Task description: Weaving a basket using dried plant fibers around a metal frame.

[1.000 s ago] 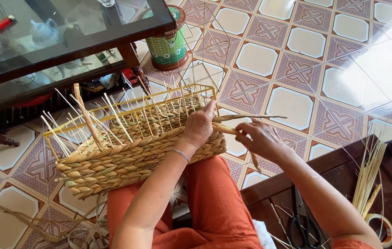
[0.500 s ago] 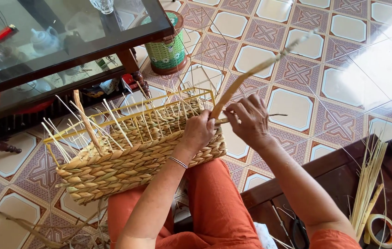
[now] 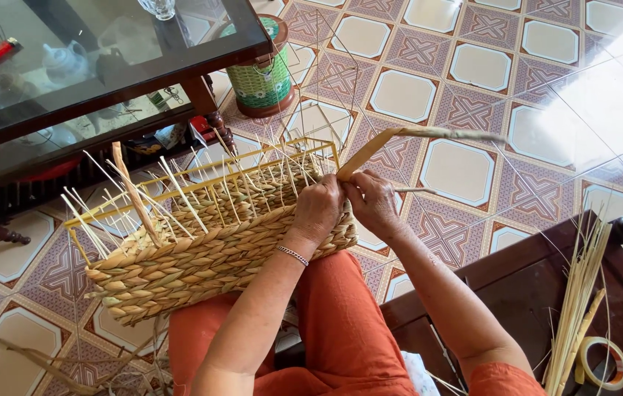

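A half-woven rectangular straw basket (image 3: 216, 242), braided tan sides below bare yellow wire frame and upright stalks, rests on your lap. Your left hand (image 3: 319, 209) grips its corner; beside it, your right hand (image 3: 374, 202) pinches a flat weaving strand (image 3: 399, 136) arching upward.

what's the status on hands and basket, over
Left hand grips basket rim. Right hand pinches flat strand at corner. Loose stakes stick up nearby.

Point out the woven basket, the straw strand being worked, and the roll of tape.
woven basket (image 3: 201, 268): head view, on its braided front wall.
straw strand (image 3: 399, 136): head view, on its bent middle.
roll of tape (image 3: 603, 362): head view, on its ring.
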